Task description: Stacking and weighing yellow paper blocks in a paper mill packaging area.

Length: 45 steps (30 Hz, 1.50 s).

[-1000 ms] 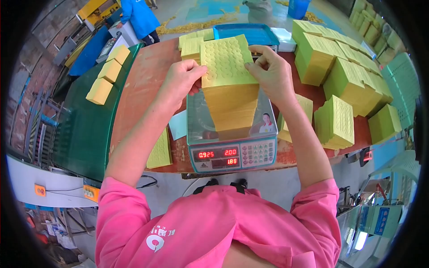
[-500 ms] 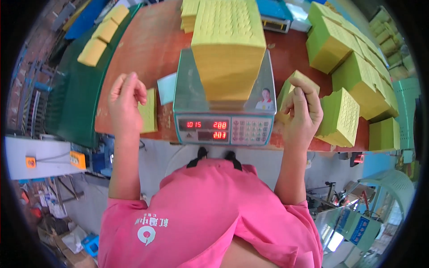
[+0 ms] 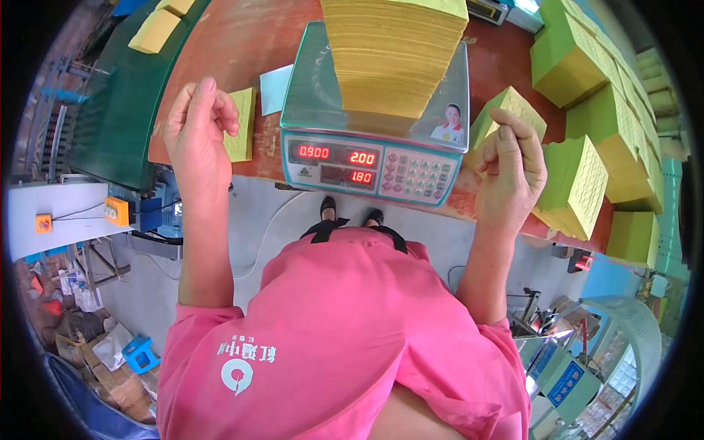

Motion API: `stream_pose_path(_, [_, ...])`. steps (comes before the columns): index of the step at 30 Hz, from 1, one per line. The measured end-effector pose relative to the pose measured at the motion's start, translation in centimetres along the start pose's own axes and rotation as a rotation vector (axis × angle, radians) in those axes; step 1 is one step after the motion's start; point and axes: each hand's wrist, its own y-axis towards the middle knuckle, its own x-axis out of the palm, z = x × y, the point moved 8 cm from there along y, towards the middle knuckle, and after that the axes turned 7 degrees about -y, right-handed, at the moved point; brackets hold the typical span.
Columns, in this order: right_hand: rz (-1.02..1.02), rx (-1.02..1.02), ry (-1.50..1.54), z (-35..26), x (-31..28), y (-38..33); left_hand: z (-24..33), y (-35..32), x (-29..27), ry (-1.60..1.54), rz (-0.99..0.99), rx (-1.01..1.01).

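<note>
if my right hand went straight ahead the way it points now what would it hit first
Probably the yellow sheet stack right of the digital scale, though depth is unclear and the right hand might pass above it.

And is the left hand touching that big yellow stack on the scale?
Apart. The head view shows red tabletop and part of the scale between the left hand and the big yellow stack.

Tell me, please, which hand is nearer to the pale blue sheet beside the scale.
Left. The left hand is to the left of the pale blue sheet; the right hand is across the scale, beyond its right side.
</note>
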Motion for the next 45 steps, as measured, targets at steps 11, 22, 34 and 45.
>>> stream_pose_path(11, [-0.045,-0.004,0.026,0.4,-0.3,2.1,3.9,4.3,5.6,0.109,-0.174,0.127])
stream_pose_path(22, [-0.180,0.194,0.073,11.7,9.1,16.3,-2.9,9.5,16.2,0.023,-0.438,-0.543])
stream_pose_path(34, [-0.107,0.019,-0.213,4.9,2.3,1.9,-2.8,5.0,13.5,0.076,-0.571,-0.838])
stream_pose_path(45, [-0.290,0.792,0.643,13.7,5.7,-8.2,-4.5,5.2,14.3,0.051,-0.651,-0.929])
